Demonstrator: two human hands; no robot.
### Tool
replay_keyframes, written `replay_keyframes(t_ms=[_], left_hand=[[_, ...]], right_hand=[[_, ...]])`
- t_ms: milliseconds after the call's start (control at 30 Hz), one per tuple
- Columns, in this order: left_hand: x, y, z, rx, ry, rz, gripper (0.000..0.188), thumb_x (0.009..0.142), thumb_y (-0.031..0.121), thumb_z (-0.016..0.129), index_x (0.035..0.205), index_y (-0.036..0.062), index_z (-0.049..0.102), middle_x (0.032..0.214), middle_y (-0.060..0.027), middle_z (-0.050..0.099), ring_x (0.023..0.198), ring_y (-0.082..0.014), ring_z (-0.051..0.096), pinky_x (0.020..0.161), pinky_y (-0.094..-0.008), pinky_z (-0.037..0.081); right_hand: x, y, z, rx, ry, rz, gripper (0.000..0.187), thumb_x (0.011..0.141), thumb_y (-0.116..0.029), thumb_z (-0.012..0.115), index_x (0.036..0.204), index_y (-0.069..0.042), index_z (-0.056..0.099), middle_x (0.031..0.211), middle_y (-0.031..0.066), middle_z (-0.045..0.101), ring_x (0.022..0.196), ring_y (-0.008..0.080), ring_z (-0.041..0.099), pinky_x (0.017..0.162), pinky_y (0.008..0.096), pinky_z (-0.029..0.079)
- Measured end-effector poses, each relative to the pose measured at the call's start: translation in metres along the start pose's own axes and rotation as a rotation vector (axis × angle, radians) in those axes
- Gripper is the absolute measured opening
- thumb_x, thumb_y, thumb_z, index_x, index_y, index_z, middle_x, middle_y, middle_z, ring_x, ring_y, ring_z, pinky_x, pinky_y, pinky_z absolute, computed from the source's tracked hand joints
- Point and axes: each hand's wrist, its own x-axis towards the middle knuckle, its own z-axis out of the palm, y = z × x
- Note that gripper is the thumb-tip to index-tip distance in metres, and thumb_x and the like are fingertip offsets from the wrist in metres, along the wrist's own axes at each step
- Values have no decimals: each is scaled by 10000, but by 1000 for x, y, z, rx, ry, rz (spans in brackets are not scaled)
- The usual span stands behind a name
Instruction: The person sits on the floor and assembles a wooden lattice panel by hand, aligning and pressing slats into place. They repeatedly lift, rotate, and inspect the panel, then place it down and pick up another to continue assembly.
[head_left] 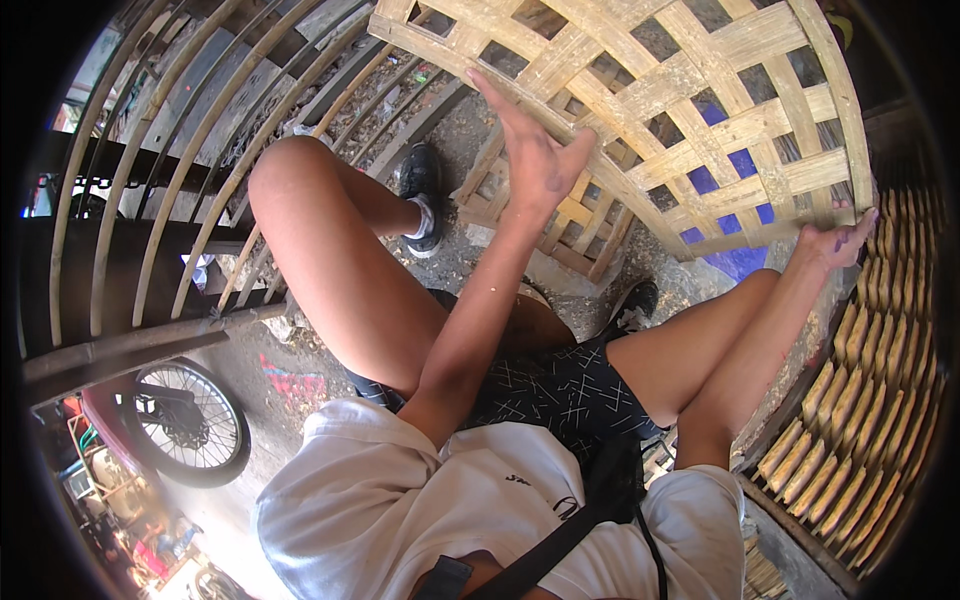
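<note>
A large woven bamboo panel (690,110) with square gaps is held up at a tilt, filling the upper right. My left hand (540,165) is at its near left edge, thumb and index finger spread along the rim and the other fingers partly hidden. At the panel's lower right corner, my right hand (838,245) grips the edge, some of its fingers out of sight. Another woven bamboo panel (590,228) shows below, between my feet, partly covered by the held one. Something purple-blue (738,262) is visible beneath and through the gaps.
Rows of pale yellow pieces (845,400) stand on a rack along my right side. A slatted bamboo frame (165,190) rises on the left, with a spoked wheel (190,422) below it. My shoes (420,190) rest on the debris-strewn ground.
</note>
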Motion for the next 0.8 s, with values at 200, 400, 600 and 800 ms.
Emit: replay_keyframes(t_ms=[200, 400, 600, 800], left_hand=[[0, 9, 0, -45, 147, 36, 1205, 866, 48, 686, 1607, -97, -252, 1531, -449, 370, 1295, -452, 561, 1188, -458, 381], [1, 9, -4, 81, 244, -6, 1094, 919, 13, 637, 1655, -43, -172, 1498, -404, 452, 1276, -412, 599, 1174, -463, 403], [8, -1, -12, 57, 239, 68, 1073, 931, 11, 632, 1675, -14, -141, 1550, -390, 397, 1355, -419, 543, 1184, -471, 400], [7, -4, -13, 11, 72, 101, 1208, 876, 35, 682, 1643, -1, -252, 1609, -392, 299, 1428, -442, 461, 1215, -471, 368]], right_hand=[[-1, -1, 1, 80, -60, 42, 447, 962, -347, 786, 1273, -90, 595, 1013, 83, 571, 957, 235, 559, 899, 426, 498], [2, 2, 1, 27, -42, 18, 470, 957, -351, 788, 1305, -111, 585, 1029, 83, 569, 970, 236, 556, 933, 440, 492], [-6, 3, 6, 27, -59, 44, 487, 957, -385, 781, 1304, -105, 586, 1035, 75, 557, 991, 237, 546, 965, 468, 474], [-10, 6, 11, 20, -39, 54, 545, 933, -438, 788, 1309, -104, 578, 1102, 91, 538, 1082, 262, 531, 1015, 487, 460]])
